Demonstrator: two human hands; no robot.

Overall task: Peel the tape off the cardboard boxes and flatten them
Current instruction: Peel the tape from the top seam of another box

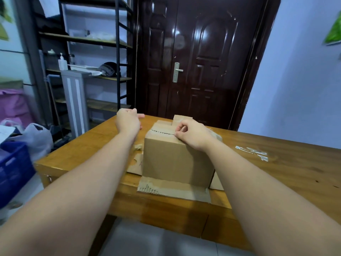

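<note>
**Right hand at the seam's right end; the tape runs leftward from it**

Nearest the person, a flap (173, 189) of the cardboard box (177, 159) lies flat on the desk (276, 172), opened toward the desk's front edge. A second flap shows at the box's lower right corner. The box stands upright on these opened flaps, near the middle of the desk, with one broad face square to the person.

Its top is closed. The seam (162, 131) between the top flaps runs left to right, its left end a little farther away than its right.

The right hand (191, 133) rests on the top's near right corner, fingers curled, thumb and forefinger pinched together at the seam's right end. Just beyond the knuckles a tan tape strip (181, 119) stands up from the top. It appears to be tape lifted from the box, and the pinch seems to be on its root, though the contact itself is too small to see.

From that hand, the rest of the seam lies to the left. A peel would probably have to travel along that line, leftward and slightly away.

The left hand (128, 122) hovers off the box's far left corner, not touching it. It is blurred, with fingers curled and one pointing right, and I cannot tell whether it holds anything. It is the farther hand from the pinch, but the nearer one for steadying the seam's left end.

A crumpled scrap (138, 146) lies on the desk beside the box's left side.
</note>
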